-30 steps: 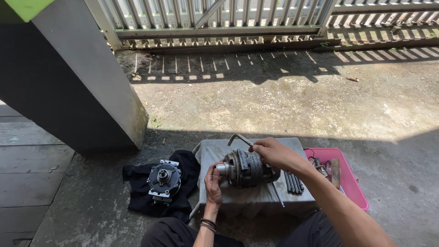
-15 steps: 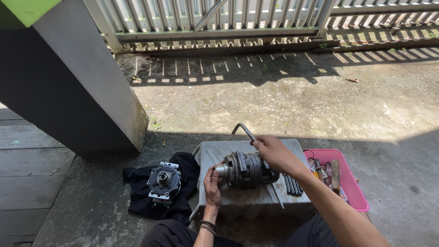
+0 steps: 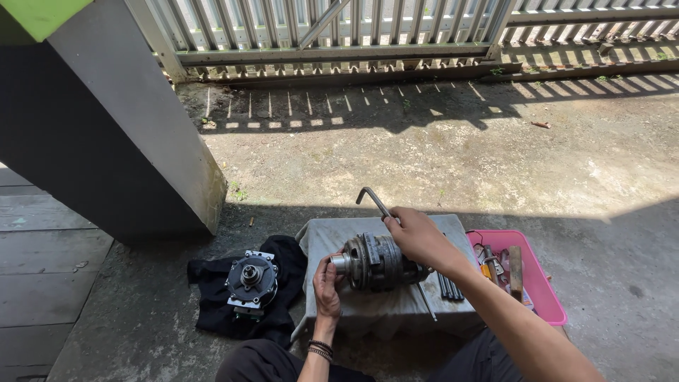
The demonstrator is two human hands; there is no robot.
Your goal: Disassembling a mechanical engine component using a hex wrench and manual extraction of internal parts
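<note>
A grey metal cylindrical machine part lies on its side on a small cloth-covered stand. My left hand holds the part's shaft end at the left. My right hand rests over the top of the part and grips a bent L-shaped metal key, whose short arm sticks up and to the left. Where the key's lower tip meets the part is hidden under my hand.
A round housing cover lies on a black cloth on the concrete floor at the left. Several long bolts lie on the stand. A pink tray with tools sits at the right. A concrete pillar and metal gate stand beyond.
My right hand has turned the L-shaped key, so its bent end has swung up and to the right. My left hand has stayed on the shaft.
</note>
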